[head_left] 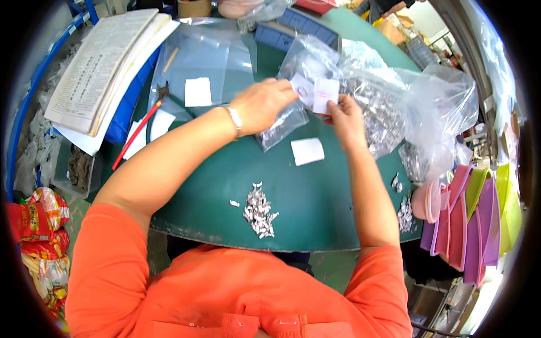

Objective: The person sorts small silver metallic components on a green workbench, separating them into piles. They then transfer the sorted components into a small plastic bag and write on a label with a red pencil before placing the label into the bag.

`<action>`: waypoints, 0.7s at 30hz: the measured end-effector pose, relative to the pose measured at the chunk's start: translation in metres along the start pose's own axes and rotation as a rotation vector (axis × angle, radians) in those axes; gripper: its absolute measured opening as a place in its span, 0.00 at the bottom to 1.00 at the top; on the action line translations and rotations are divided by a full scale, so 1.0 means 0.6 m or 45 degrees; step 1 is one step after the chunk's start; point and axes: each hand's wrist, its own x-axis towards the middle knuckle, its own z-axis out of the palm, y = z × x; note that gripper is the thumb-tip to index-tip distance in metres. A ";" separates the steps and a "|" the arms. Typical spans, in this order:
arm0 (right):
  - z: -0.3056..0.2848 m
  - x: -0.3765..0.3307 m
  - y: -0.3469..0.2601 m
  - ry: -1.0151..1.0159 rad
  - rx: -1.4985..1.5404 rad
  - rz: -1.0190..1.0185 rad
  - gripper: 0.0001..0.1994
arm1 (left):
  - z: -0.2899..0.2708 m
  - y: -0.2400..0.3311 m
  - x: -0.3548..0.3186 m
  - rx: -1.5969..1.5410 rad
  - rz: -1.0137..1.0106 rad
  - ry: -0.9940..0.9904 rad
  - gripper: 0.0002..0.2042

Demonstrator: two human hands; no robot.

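My right hand pinches a small white paper slip with faint reddish marks between thumb and fingers. To its left my left hand, slightly blurred, has its fingers bent together at the edge of a clear plastic bag, which holds small dark or silvery pieces. A second pale slip with a dark round mark shows between the hands. Below them another white paper lies on the green table. Nearer my body is a loose pile of small silvery metal parts.
Large clear bags of metal parts lie on the right. Red-handled pliers, a white paper square and flat plastic bags lie left, beside an open book. Blue bins stand behind; colourful plastic bins hang at right.
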 end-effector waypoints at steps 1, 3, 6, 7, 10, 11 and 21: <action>0.020 0.025 0.012 -0.007 0.002 -0.022 0.08 | 0.006 -0.013 0.012 0.093 -0.066 -0.132 0.21; 0.049 0.055 0.040 -0.022 -0.105 -0.036 0.08 | 0.018 -0.031 0.021 0.118 -0.218 -0.280 0.20; 0.055 0.024 0.000 -0.046 0.139 0.143 0.08 | 0.040 -0.043 0.031 -0.046 -0.324 -0.365 0.10; 0.048 0.017 0.001 -0.044 0.201 0.191 0.08 | 0.040 -0.039 0.035 -0.071 -0.345 -0.359 0.09; 0.034 0.010 0.001 -0.152 0.267 0.221 0.07 | 0.032 -0.034 0.035 -0.138 -0.317 -0.250 0.09; 0.034 0.008 0.000 -0.143 0.306 0.224 0.07 | 0.033 -0.033 0.032 -0.211 -0.338 -0.195 0.10; 0.069 -0.012 -0.031 0.052 0.584 -0.049 0.22 | 0.026 -0.004 0.042 -0.824 -0.765 0.370 0.14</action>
